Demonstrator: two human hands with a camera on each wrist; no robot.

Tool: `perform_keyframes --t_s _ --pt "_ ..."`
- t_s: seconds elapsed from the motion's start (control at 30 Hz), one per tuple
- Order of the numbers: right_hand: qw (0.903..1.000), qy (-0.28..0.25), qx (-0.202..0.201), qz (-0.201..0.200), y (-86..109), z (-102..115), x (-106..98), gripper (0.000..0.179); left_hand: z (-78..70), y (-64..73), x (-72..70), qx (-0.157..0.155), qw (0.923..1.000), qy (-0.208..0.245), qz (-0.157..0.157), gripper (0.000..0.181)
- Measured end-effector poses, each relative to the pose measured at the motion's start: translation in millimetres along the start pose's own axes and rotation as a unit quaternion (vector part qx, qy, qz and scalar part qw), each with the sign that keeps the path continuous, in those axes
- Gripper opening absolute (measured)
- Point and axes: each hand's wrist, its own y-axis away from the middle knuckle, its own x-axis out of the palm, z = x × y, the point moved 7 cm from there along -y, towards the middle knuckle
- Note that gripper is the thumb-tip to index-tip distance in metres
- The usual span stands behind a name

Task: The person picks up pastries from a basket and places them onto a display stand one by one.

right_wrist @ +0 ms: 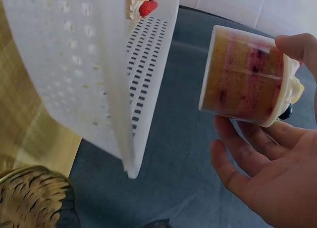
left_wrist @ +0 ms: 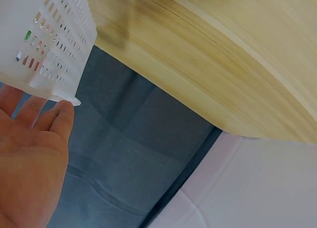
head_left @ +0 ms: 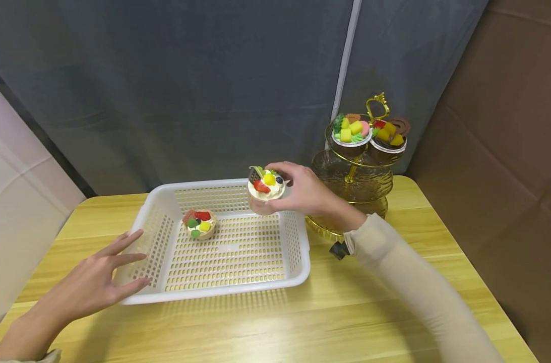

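Observation:
My right hand (head_left: pixel 304 189) holds a dessert cup (head_left: pixel 266 189) above the right back part of a white plastic basket (head_left: pixel 221 290). Cream, a strawberry, a yellow fruit piece and a blueberry top this cup. Seen from the right wrist, the clear cup (right_wrist: pixel 242 74) has cake layers and is pinched between thumb and fingers. A small fruit tart (head_left: pixel 199 225) sits in the left part of the basket. My left hand (head_left: pixel 98 280), fingers spread, is at the basket's left rim; the left wrist view shows its fingertips (left_wrist: pixel 62 107) by the rim, contact unclear.
To the right of the basket stands a tiered stand (head_left: pixel 352 181) with a gold handle. Its top tier bears a fruit-topped cup (head_left: pixel 351 136) and a chocolate cup (head_left: pixel 388 141). Grey curtain (head_left: pixel 211 91) hangs behind the wooden table (head_left: pixel 257 327).

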Motion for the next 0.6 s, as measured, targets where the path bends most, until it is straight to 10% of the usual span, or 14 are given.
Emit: perform_keyframes --t_s 0.6 --pt "0.9979 -0.02 0.0 -0.061 28.7 -21.7 -37.0 0.069 0.2 0.3 0.0 -0.002 1.0 0.003 0.003 0.048"
